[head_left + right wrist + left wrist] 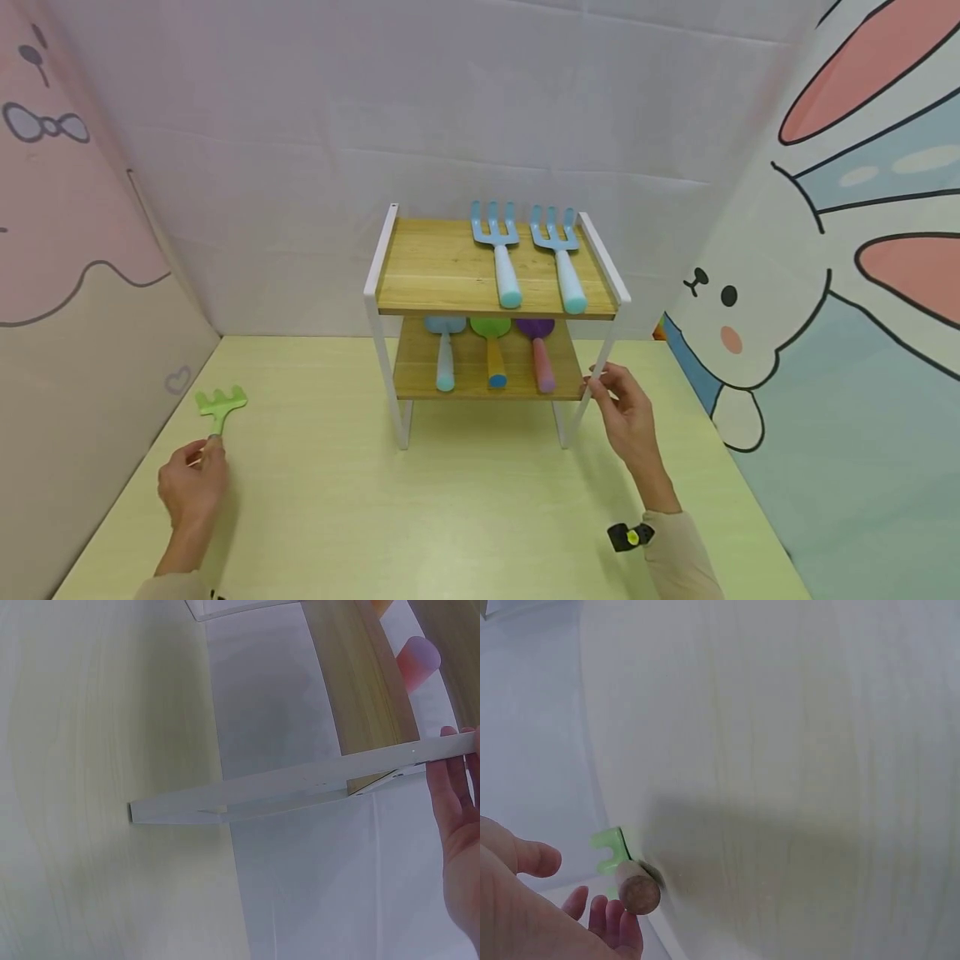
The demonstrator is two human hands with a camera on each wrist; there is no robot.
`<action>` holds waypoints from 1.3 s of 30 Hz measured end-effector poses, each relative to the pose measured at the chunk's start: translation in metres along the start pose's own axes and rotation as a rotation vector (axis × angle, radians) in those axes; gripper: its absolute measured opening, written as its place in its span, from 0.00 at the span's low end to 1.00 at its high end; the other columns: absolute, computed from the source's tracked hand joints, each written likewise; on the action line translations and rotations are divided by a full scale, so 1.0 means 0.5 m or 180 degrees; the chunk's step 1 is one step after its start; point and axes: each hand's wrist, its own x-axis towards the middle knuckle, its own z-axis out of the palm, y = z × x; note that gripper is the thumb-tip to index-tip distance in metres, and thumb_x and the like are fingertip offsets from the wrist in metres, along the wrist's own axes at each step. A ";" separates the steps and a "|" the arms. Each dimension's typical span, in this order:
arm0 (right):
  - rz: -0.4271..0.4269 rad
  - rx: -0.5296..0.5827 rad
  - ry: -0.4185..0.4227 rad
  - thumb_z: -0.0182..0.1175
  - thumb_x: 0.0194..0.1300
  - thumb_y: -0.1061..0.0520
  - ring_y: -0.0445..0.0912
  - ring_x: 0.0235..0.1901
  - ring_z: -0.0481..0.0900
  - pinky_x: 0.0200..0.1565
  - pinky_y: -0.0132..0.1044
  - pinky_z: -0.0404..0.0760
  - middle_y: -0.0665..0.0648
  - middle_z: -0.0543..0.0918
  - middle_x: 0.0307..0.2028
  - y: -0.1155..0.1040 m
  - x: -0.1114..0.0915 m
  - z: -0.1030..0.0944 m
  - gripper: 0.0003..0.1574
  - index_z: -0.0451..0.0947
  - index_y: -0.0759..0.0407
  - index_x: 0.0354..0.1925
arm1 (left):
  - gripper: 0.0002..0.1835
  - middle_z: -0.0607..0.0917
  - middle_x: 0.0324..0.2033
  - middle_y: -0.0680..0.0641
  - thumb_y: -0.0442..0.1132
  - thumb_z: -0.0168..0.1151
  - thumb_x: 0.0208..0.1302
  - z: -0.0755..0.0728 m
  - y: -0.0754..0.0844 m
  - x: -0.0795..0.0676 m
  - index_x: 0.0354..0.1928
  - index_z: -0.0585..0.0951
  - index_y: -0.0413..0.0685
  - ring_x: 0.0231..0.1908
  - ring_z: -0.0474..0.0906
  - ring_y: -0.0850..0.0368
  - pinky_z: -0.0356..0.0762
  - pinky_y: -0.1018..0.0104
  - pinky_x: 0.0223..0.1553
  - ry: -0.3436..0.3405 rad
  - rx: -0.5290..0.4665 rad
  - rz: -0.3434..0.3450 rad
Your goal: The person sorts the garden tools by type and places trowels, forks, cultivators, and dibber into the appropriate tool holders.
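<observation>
At the left of the head view, a small green toy rake (221, 404) with a brown handle points away from me. My left hand (195, 483) is at its handle. In the left wrist view the handle's round end (639, 894) sits beside my fingertips (630, 930), with the thumb apart from it. My right hand (626, 412) holds the right front leg of a two-tier shelf (442, 279), with fingers round the white post (315, 774). Two light blue toy forks (506, 271) (567, 275) lie on its top board.
On the lower board lie a blue toy shovel (446, 358), a green one with a yellow handle (495, 358) and a purple one with a pink handle (543, 362). The shelf stands on a pale wooden table (360, 517). Printed cloth walls (862, 467) enclose the sides.
</observation>
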 end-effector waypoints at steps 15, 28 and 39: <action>-0.0010 -0.0016 -0.0013 0.52 0.69 0.81 0.43 0.42 0.86 0.47 0.32 0.85 0.71 0.76 0.34 0.002 -0.002 -0.002 0.13 0.72 0.83 0.52 | 0.35 0.74 0.59 0.28 0.56 0.50 0.75 -0.012 -0.023 0.024 0.66 0.71 0.29 0.46 0.76 0.49 0.68 0.61 0.42 -0.0260 0.0153 -0.0098; 0.0019 0.0059 0.0005 0.52 0.69 0.81 0.45 0.40 0.86 0.47 0.33 0.86 0.72 0.77 0.35 0.001 -0.004 0.001 0.12 0.71 0.86 0.51 | 0.38 0.76 0.56 0.26 0.60 0.49 0.74 -0.022 -0.037 0.045 0.65 0.72 0.29 0.50 0.73 0.38 0.69 0.62 0.37 -0.0483 0.0365 -0.0193; 0.0029 0.0064 -0.0001 0.53 0.69 0.81 0.45 0.40 0.86 0.47 0.36 0.86 0.70 0.78 0.35 0.000 -0.003 0.000 0.13 0.71 0.85 0.51 | 0.37 0.81 0.51 0.25 0.58 0.49 0.75 -0.027 -0.038 0.049 0.60 0.75 0.24 0.52 0.74 0.29 0.72 0.58 0.37 -0.0569 0.0548 -0.0064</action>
